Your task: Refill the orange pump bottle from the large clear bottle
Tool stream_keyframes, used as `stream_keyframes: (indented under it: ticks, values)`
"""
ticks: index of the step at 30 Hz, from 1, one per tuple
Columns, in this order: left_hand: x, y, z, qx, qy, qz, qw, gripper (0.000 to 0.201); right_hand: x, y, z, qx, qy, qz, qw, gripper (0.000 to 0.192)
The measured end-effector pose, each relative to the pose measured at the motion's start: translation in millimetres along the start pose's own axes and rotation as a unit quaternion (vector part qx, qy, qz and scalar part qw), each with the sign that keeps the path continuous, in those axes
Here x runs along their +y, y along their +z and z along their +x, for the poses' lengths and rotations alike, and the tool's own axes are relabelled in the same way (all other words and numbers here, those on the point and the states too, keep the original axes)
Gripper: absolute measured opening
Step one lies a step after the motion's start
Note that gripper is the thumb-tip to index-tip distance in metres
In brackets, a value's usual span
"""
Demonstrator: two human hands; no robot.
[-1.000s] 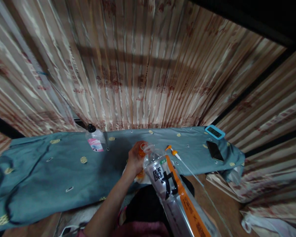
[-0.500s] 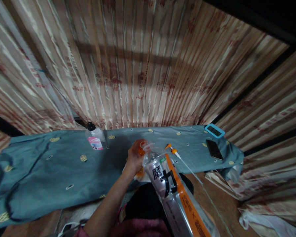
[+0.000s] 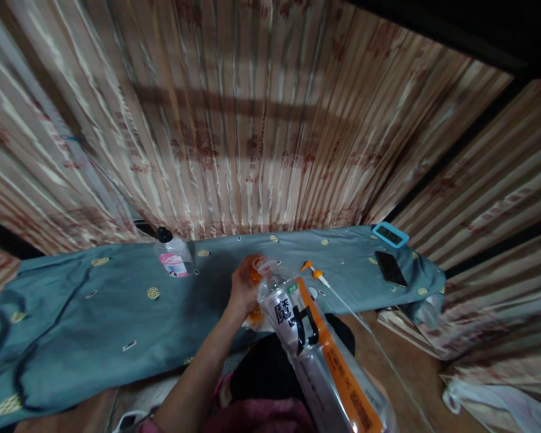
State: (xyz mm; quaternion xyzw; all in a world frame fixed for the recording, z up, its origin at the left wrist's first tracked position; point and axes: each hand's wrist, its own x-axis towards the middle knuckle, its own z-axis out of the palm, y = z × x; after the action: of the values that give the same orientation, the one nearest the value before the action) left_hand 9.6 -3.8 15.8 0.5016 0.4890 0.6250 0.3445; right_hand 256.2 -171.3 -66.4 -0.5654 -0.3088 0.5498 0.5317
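My left hand (image 3: 243,287) is wrapped round the upper part of an orange bottle (image 3: 255,316), mostly hidden by the hand and by a large clear bottle (image 3: 313,346) with a silver and orange label. That large bottle is tilted, its open mouth at the orange bottle's top; whether the rims touch I cannot tell. Behind its lower end only a sliver of my right hand (image 3: 379,385) shows, supporting it, fingers hidden. An orange pump head (image 3: 317,274) with a long pale tube lies on the cloth to the right. A small round white cap-like thing (image 3: 313,293) lies near it.
A clear bottle with a black cap and pink label (image 3: 174,258) stands at the left on the grey-green cloth (image 3: 117,313). To the right are a blue-framed digital clock (image 3: 390,234) and a black phone (image 3: 391,269). A striped curtain (image 3: 252,120) hangs behind.
The large bottle and my left hand appear slightly further left, with a small shift of the view. Both hands keep their holds.
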Motion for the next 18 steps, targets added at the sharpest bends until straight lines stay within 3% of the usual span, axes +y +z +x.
stream_keyframes:
  ticks: [4, 12, 18]
  values:
    - [0, -0.2, 0, 0.000, 0.010, -0.011, 1.000, 0.030, 5, -3, 16, -0.020, -0.008, 0.017, 1.000, 0.047]
    - [-6, 1.4, 2, 0.009, 0.012, 0.000, 1.000, 0.028, -10, 19, -16, 0.009, -0.063, 0.050, 0.997, 0.055]
    - [-8, -0.6, 3, -0.003, 0.046, 0.045, 0.998, 0.024, -23, 29, -1, 0.014, -0.070, 0.053, 0.996, 0.045]
